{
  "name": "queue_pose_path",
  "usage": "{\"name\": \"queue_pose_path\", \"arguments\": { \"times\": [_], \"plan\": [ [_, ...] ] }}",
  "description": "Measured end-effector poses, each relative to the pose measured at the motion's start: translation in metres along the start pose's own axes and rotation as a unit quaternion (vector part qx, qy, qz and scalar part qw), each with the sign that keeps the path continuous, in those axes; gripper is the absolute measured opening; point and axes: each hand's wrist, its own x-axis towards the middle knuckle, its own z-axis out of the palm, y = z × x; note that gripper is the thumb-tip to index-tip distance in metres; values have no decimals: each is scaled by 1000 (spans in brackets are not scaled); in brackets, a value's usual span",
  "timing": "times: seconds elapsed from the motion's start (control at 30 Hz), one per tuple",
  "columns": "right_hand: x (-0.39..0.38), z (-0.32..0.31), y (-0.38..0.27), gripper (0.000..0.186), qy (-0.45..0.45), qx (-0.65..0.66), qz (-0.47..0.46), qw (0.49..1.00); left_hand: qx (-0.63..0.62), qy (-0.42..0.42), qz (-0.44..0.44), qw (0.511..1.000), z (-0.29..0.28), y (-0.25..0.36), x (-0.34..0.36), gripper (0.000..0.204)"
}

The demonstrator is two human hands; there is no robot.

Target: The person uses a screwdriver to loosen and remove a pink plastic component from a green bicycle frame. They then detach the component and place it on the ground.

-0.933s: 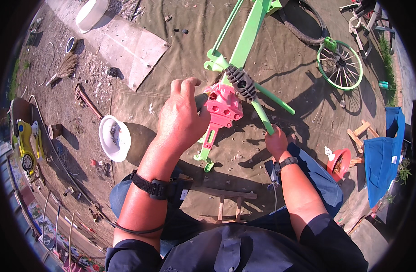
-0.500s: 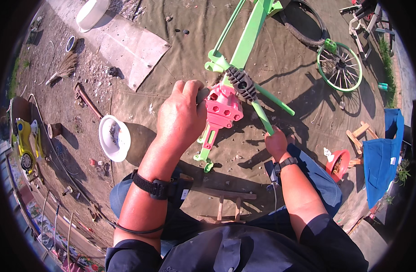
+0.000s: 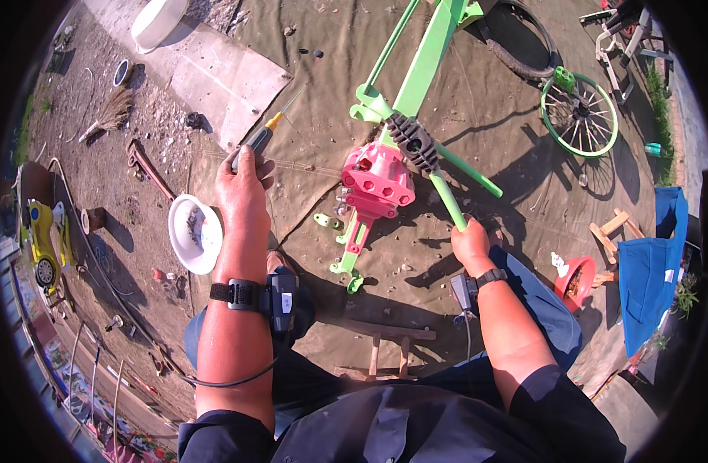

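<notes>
Sunlight fell hard on a brown tarpaulin [image 3: 485, 100] spread over the dirt, where a bright green metal bicycle frame [image 3: 427, 58] lay with a pink plastic hub-like housing with hexagonal holes [image 3: 377, 181] fitted at its lower end, just beside a black ribbed spring part [image 3: 413, 143]. The left hand [image 3: 242, 193] was clenched around a screwdriver with a grey and yellow handle and a thin metal shaft [image 3: 271, 130], held off to the left of the pink housing and apart from it, the shaft pointing up and away toward a pale flat slab [image 3: 215, 73]. The right hand [image 3: 471, 243] was closed on the end of a green tube [image 3: 446, 199] that ran from the frame down toward the person. A black strap with a small device [image 3: 269, 297] sat on the left wrist, and a black watch [image 3: 489, 276] on the right. A white round bowl holding small parts [image 3: 193, 233] rested on the ground just left of the left forearm. A green-rimmed spoked wheel [image 3: 579, 116] lay well apart at the upper right, near a black tyre [image 3: 524, 54]. A small wooden stool [image 3: 385, 347] stood between the person's knees, and a blue cloth [image 3: 647, 270] hung at the far right.
</notes>
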Motion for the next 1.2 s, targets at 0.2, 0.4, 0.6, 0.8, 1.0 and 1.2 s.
{"name": "queue_pose_path", "arguments": {
  "times": [0.2,0.4,0.6,0.8,1.0,1.2],
  "plan": [
    [0,-4,-1,39,-6,-8,4,1000,218,-311,-230,896,16,-55,-44,18],
    [-2,0,6,39,-6,-12,1,1000,69,-96,-253,960,11,-61,-34,13],
    [-1,1,4,26,45,2,-20,999,117,-258,-214,935,22,-75,-65,12],
    [0,1,8,35,7,-1,2,1000,147,-283,-206,925,19,-74,-73,15],
    [5,-3,0,38,-12,-27,23,999,150,-278,-199,928,27,-61,-72,19],
    [-6,-10,-12,32,-20,-3,-5,1000,315,-200,15,928,15,-17,-68,51]
  ]
}}
